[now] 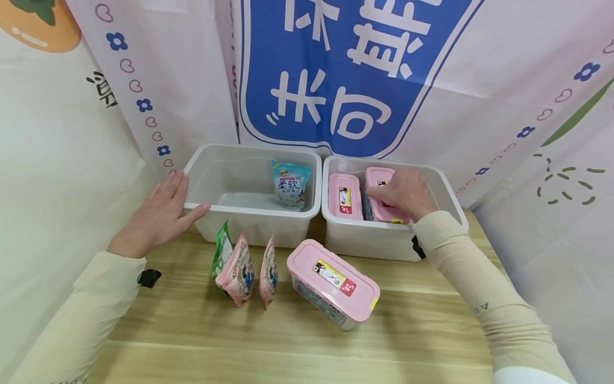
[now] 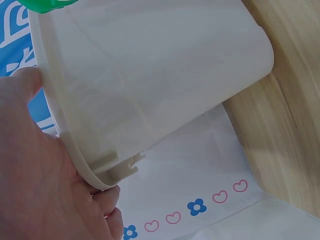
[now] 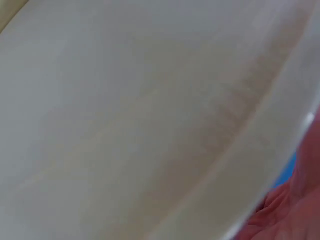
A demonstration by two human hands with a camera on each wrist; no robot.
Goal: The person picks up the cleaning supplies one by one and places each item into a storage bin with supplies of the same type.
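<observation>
My right hand [image 1: 410,193] reaches into the right white bin [image 1: 374,234] and grips a pink-lidded plastic box [image 1: 374,176] across its lid. A second pink-lidded box [image 1: 344,196] stands to its left in the same bin. The right wrist view is filled mostly by the bin's pale outer wall [image 3: 110,100], with part of the hand at the lower right edge. My left hand [image 1: 155,216] rests at the near left corner of the left white bin [image 1: 249,223]. Its thumb lies over the front rim. That bin holds a blue laundry detergent pouch [image 1: 290,184] at its right end.
On the wooden table [image 1: 307,357], in front of the bins, stand a green pouch [image 1: 222,250] and two pink pouches, a left one [image 1: 239,272] and a right one [image 1: 268,272]. Another pink-lidded box [image 1: 331,280] sits to their right, turned at an angle. Printed cloth [image 1: 168,69] hangs behind.
</observation>
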